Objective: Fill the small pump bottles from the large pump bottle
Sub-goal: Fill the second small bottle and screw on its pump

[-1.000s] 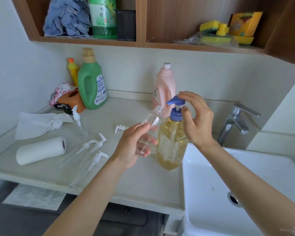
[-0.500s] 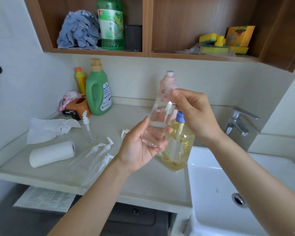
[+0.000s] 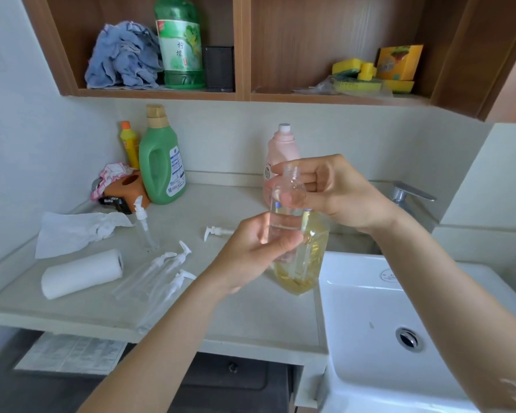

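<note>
Clear plastic — the small pump bottle (image 3: 286, 216) — is held upright above the table (image 3: 245, 311), its long axis near vertical and its open neck uppermost, with no pump fitted. The left hand (image 3: 256, 251) grips the lower body, fingers (image 3: 283, 244) curled round the front; the right hand (image 3: 337, 192) pinches the neck and shoulder between thumb and fingertips from the right side. Liquid appears to fill roughly the lower half, though the clear wall makes the level hard to read. Directly behind it stands the large pump bottle (image 3: 307, 260) of yellow liquid, its pump head hidden by the held bottle and the right hand. Relation governing the next move: the small bottle's mouth sits just beneath the right fingers and in front of the hidden spout — so the right hand is nearer the pump, the left nearer the base. A loose white pump (image 3: 216, 232) lies on the table to the left, well apart from both hands; the left hand is the closer one.
</note>
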### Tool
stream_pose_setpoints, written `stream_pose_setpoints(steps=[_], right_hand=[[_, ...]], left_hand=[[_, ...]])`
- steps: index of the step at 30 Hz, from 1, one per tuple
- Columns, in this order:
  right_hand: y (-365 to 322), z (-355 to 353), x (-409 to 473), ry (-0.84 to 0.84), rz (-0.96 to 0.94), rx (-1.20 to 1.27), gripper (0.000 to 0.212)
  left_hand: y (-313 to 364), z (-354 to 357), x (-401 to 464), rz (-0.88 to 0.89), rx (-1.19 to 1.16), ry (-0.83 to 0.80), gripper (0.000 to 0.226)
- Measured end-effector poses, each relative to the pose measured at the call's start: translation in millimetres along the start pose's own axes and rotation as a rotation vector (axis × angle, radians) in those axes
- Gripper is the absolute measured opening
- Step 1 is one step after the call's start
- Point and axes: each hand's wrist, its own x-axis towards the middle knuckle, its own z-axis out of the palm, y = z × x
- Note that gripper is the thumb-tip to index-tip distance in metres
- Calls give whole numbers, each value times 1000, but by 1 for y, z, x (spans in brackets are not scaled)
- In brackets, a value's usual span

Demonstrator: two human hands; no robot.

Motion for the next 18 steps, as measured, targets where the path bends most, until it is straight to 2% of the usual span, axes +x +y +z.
stream_pose_setpoints(steps=[2,3,5,6,8,10,11,14,18], right_hand=[[0,-4,0,-64,8,49,43],[1,-6,1,-88,23,65,44],[5,-13,2,-83,48,79,39],[9,-17,4,-29,40,81,32],[20,-29,10,203,16,32,25],[36,-38,14,465,12,-196,26],[46,-41,15,528,23,-337,27],[73,-43,13,461,42,-584,25],[88,-39,15,414,-3,-592,25]], left_hand=[[-1,-4,1,-80,-160,-129,75],[-2,-4,2,-80,-188,-137,78],[-10,-2,6,-42,-143,-55,69],[-15,0,9,-27,-99,12,55],[-26,2,16,-23,7,158,27],[-38,-1,22,-37,146,278,19],[-44,-3,25,-51,202,325,22],[-58,-8,32,-83,329,392,35],[-60,-7,37,-54,435,402,32]])
